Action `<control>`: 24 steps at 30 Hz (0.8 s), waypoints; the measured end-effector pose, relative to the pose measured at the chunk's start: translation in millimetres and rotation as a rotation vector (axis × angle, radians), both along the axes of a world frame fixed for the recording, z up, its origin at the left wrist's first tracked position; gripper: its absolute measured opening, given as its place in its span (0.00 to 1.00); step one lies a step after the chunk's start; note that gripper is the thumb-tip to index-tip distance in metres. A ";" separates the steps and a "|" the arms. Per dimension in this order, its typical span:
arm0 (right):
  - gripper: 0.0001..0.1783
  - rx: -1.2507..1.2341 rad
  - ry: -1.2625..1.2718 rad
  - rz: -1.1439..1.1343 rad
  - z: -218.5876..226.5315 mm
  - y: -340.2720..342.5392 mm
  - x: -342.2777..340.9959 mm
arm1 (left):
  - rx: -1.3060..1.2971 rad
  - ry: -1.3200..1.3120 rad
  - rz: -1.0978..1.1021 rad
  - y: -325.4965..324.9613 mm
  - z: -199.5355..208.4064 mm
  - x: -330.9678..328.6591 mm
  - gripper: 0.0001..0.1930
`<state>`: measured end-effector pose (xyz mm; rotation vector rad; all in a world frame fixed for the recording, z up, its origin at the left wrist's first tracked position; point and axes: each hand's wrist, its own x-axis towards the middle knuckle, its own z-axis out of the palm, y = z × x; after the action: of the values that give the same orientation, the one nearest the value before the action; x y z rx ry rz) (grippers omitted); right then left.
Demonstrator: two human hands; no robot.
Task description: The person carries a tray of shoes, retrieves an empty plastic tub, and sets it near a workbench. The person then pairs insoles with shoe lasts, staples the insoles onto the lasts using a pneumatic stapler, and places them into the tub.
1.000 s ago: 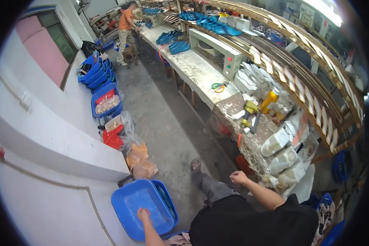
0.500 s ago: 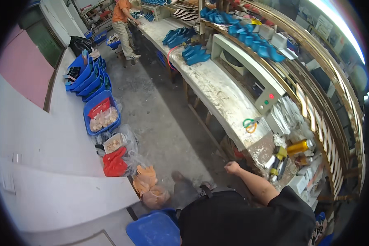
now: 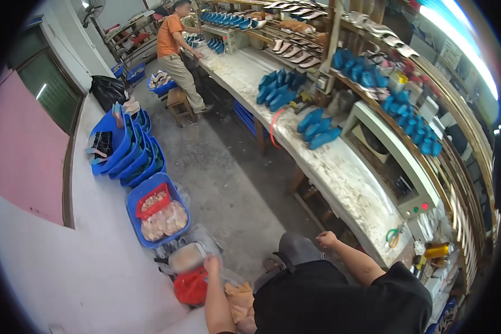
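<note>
My left hand (image 3: pixel 211 264) hangs over the floor on the left, nearest to a whitish tub (image 3: pixel 186 258) and a red plastic bag (image 3: pixel 191 286). Motion smears its fingers, and I cannot tell whether they are closed. My right hand (image 3: pixel 327 239) is held low in front of me, beside the workbench (image 3: pixel 367 220) and apart from it. Its fingers are curled in, with nothing visible in them.
Blue bins (image 3: pixel 187 214) line the left wall. Orange-tan material (image 3: pixel 240 303) lies by my left forearm. Blue shoe forms (image 3: pixel 317 129), scissors (image 3: pixel 394 238) and a grey machine (image 3: pixel 392 161) occupy the bench. Beyond, a person in orange (image 3: pixel 171 36) stands near a wooden stool (image 3: pixel 178 103).
My left hand has come into view near the tub and red bag. My view has shifted, with more of the far shelves showing. My right hand stays curled at the bench side.
</note>
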<state>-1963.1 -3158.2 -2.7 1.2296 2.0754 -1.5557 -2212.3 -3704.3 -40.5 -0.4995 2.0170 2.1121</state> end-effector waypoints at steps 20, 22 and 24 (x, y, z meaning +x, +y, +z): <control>0.21 -0.240 0.239 -0.261 102.8 78.2 -896.7 | -0.500 -0.687 -0.481 52.3 105.5 -311.3 0.12; 0.20 -0.343 0.255 -0.341 84.3 114.7 -958.4 | -0.430 -0.690 -0.463 58.8 92.0 -396.1 0.14; 0.19 -0.441 0.269 -0.459 66.4 121.4 -1033.2 | -0.229 -0.646 -0.269 48.8 75.9 -490.0 0.17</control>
<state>-2996.4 -3036.8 63.7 1.4439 1.5056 -2.3397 -2702.3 -3655.5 35.4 -0.7727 1.8100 1.3371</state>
